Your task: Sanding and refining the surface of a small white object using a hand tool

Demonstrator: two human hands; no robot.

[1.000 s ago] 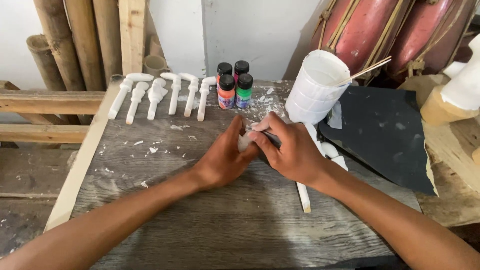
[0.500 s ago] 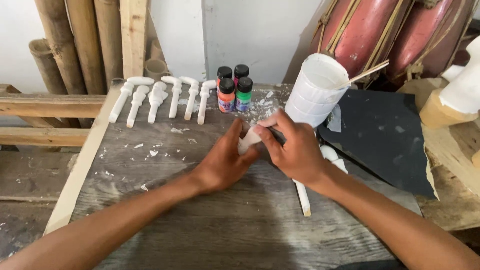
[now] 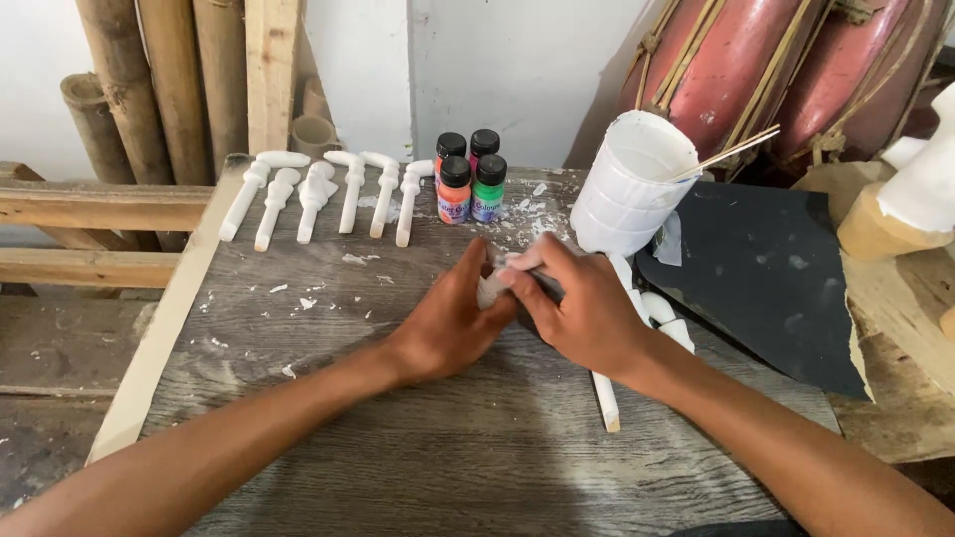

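hands (image 3: 517,308) together, white piece (image 3: 490,288) pinched between

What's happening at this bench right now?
A person works with both hands at a grey wooden table. The left hand and right hand meet around a small white piece, mostly hidden between them. A row of white moulded pieces lies at the far edge beside four small paint bottles. A white tub holding thin sticks stands to the right, next to a black sheet.
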